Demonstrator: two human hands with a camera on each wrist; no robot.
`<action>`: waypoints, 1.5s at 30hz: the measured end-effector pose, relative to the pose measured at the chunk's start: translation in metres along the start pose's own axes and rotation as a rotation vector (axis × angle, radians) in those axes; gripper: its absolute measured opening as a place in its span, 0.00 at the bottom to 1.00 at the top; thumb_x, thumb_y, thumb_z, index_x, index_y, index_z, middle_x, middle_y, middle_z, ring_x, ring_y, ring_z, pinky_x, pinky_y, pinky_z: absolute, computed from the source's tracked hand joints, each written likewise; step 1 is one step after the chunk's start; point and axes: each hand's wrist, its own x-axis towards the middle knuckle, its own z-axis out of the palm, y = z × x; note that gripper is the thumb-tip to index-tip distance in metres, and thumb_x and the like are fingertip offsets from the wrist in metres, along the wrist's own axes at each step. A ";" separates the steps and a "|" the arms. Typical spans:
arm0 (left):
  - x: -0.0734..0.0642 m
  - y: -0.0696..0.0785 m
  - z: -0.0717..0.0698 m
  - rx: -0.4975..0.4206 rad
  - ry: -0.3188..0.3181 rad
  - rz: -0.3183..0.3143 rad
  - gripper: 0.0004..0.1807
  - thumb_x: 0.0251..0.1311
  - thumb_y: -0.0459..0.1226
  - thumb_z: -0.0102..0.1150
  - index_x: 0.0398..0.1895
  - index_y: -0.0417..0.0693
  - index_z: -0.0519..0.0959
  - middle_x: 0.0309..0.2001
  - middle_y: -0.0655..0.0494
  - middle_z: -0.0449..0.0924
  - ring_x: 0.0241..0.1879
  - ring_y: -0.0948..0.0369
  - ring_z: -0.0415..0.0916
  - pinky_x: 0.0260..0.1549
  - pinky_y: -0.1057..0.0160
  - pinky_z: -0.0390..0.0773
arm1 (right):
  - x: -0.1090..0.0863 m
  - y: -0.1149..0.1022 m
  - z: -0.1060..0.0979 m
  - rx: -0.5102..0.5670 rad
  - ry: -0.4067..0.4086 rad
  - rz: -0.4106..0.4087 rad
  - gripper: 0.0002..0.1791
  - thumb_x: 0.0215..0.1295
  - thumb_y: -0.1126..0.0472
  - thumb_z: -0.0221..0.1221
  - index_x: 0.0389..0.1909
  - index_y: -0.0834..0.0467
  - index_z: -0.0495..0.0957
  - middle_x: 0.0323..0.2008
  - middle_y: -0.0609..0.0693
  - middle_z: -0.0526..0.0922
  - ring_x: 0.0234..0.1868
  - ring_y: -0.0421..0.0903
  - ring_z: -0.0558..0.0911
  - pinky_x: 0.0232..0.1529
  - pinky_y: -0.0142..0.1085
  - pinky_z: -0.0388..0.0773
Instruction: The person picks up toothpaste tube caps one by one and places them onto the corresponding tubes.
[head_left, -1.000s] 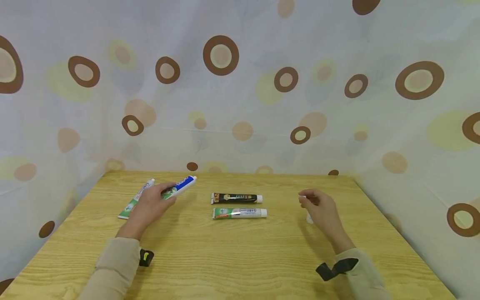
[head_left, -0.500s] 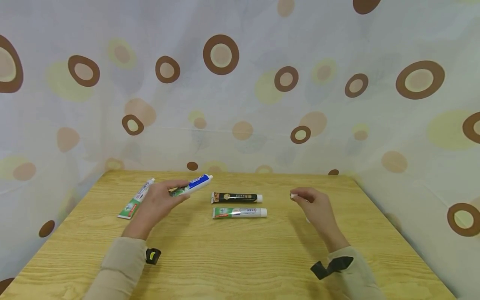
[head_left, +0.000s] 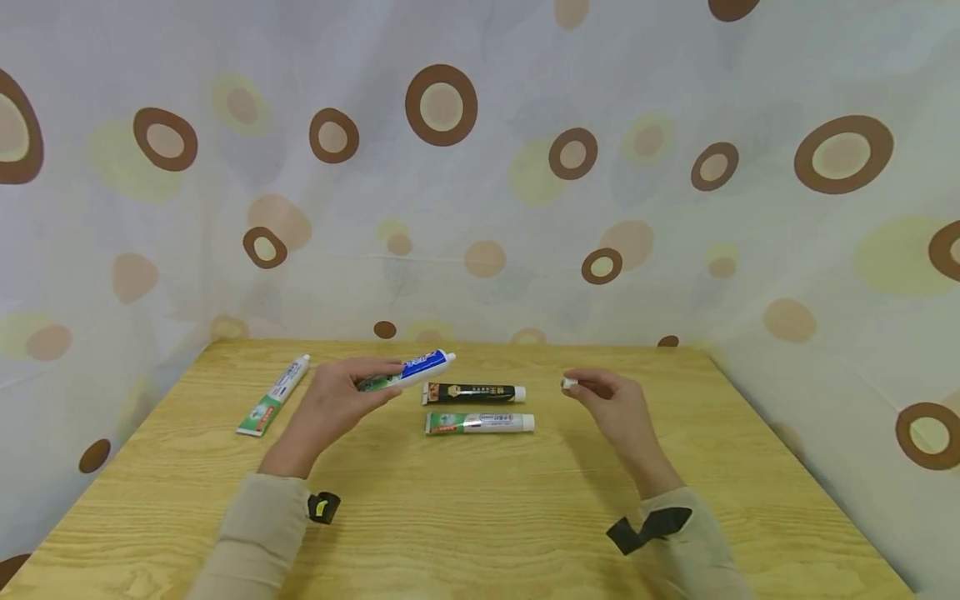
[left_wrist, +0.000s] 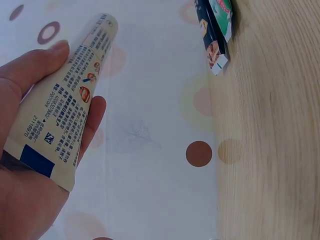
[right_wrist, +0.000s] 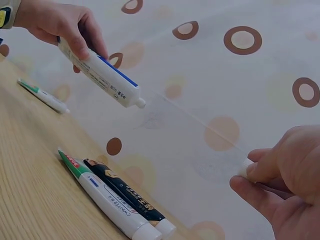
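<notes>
My left hand [head_left: 337, 408] grips a blue, white and green toothpaste tube [head_left: 426, 365] above the table. The bare nozzle of this tube points right, as the right wrist view also shows. In the left wrist view the thumb and fingers wrap around the tube's printed back [left_wrist: 65, 110]. My right hand [head_left: 618, 417] pinches a small white cap [head_left: 570, 382] between thumb and fingertips, apart from the tube. Below and between the hands lie a black toothpaste tube [head_left: 472, 394] and a green-and-white toothpaste tube [head_left: 480, 423], both with white caps on.
Another green-and-white toothpaste tube [head_left: 273, 396], without a cap, lies slanted at the left of the wooden table [head_left: 465, 517]. A sheet with brown and yellow circles [head_left: 480, 200] hangs behind the table and along its sides.
My left hand has moved right with the toothpaste tube. My right hand has moved left with the white cap, so the two are closer together. A white thing beneath the right hand is out of sight now.
</notes>
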 end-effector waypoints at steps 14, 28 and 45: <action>0.003 0.010 0.018 -0.154 -0.107 0.101 0.13 0.58 0.40 0.71 0.47 0.59 0.88 0.53 0.62 0.85 0.55 0.59 0.81 0.43 0.63 0.84 | -0.002 -0.009 0.018 0.034 -0.003 0.032 0.13 0.70 0.63 0.60 0.51 0.65 0.81 0.53 0.61 0.82 0.46 0.39 0.85 0.54 0.33 0.81; 0.003 0.020 0.026 -0.253 -0.203 0.165 0.12 0.57 0.41 0.71 0.45 0.60 0.89 0.51 0.64 0.86 0.56 0.61 0.80 0.46 0.67 0.83 | -0.009 -0.021 0.041 0.036 -0.155 -0.034 0.13 0.69 0.66 0.60 0.52 0.64 0.81 0.52 0.60 0.82 0.51 0.48 0.83 0.50 0.30 0.81; 0.006 0.022 0.033 -0.299 -0.233 0.197 0.12 0.57 0.38 0.71 0.45 0.57 0.89 0.52 0.62 0.86 0.54 0.61 0.81 0.44 0.66 0.83 | -0.011 -0.021 0.043 0.087 -0.205 -0.016 0.13 0.70 0.65 0.58 0.52 0.64 0.80 0.50 0.62 0.82 0.46 0.44 0.87 0.52 0.34 0.82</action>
